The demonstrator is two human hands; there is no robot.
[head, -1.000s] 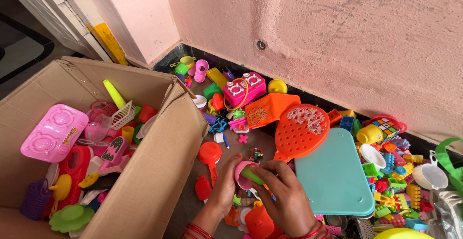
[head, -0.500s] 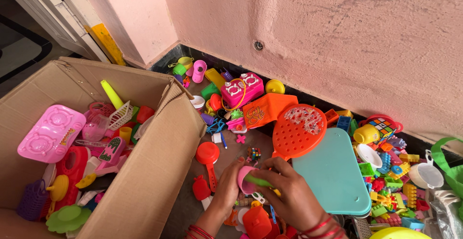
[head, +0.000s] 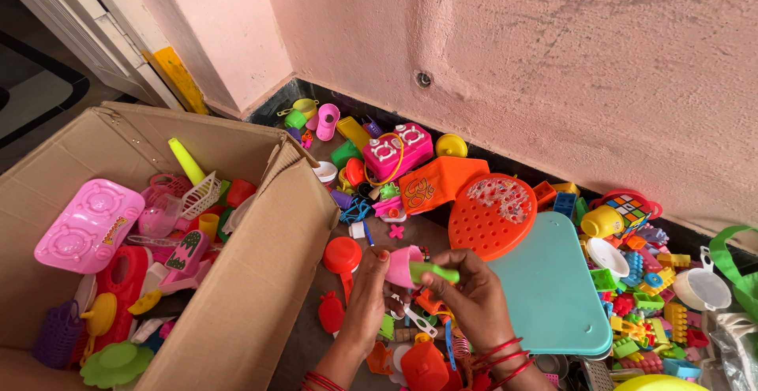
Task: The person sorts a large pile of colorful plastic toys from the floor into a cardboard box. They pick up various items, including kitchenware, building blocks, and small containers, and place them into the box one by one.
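While I watch through the head camera, the biggest thing I see is the open brown cardboard box [head: 237, 296] on the left, full of plastic toys, with a pink toy stove top [head: 83, 225] lying against its near wall. To the right of it a flat turquoise plastic board [head: 553, 288] lies on the floor, and an orange round perforated plastic paddle [head: 489, 217] overlaps its far corner. Behind those, close to the pink wall, sit an orange plastic toy piece [head: 434, 184] and a magenta toy stove with white burners [head: 397, 150]. Between box and board, my left hand [head: 369, 292] is closed around a small pink plastic cup [head: 401, 266], thumb and fingers pinching its side so the cup lies tilted just above the palm. My right hand [head: 474, 300] grips a small green plastic stick [head: 433, 273], whose tip touches the cup's rim; I cannot tell whether the stick goes inside the cup. A red plastic toy ladle [head: 343, 255] lies just left of my left hand, on the floor beside the box. Under both wrists small toys are piled, mostly hidden by my hands and hard to tell apart. The bottom edge cuts off my forearms, and the right edge cuts off a heap of coloured building bricks [head: 655, 296].
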